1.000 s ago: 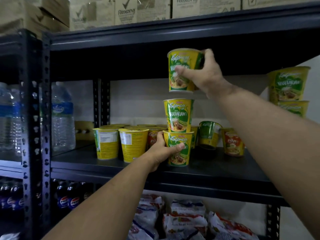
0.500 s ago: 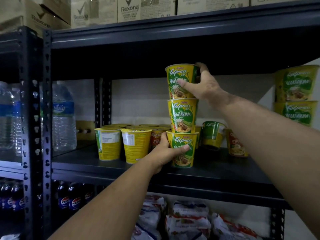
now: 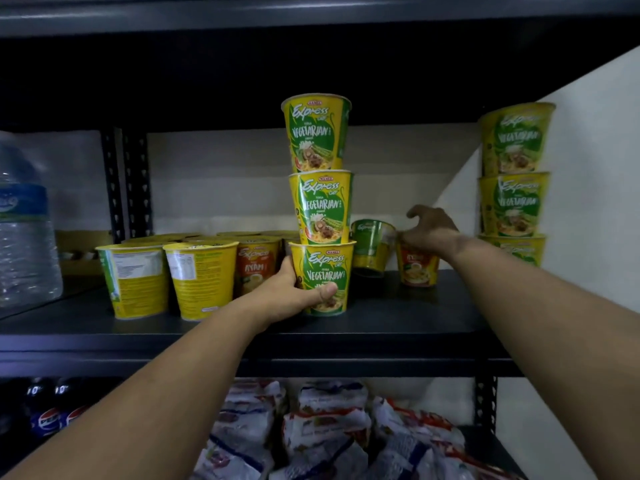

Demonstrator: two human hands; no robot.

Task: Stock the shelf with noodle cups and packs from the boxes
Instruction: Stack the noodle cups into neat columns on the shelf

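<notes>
The left hand (image 3: 294,294) wraps its thumb and fingers round the bottom vegetarian cup (image 3: 322,277) of a three-cup stack (image 3: 320,206) at the centre of the frame, which stands upright near the front of the dark metal shelf (image 3: 398,317). The right hand (image 3: 429,228), right of centre, reaches deep to the back with fingers curled over the rim of an orange ayam cup (image 3: 415,266); whether it truly grasps the cup cannot be told. Between the two hands a green cup (image 3: 372,245) leans tilted. At the right edge a second stack of vegetarian cups (image 3: 514,188) rises against the white wall (image 3: 595,168). Left of centre, two yellow cups (image 3: 169,277) stand with their back labels outward, more cups crowding behind them. A large water bottle (image 3: 24,223) fills the left edge. Another shelf board spans the top of the frame, casting the bay in shadow. Below, noodle packs (image 3: 325,431) lie heaped at the bottom centre, and cola bottles (image 3: 45,414) sit at the lower left
</notes>
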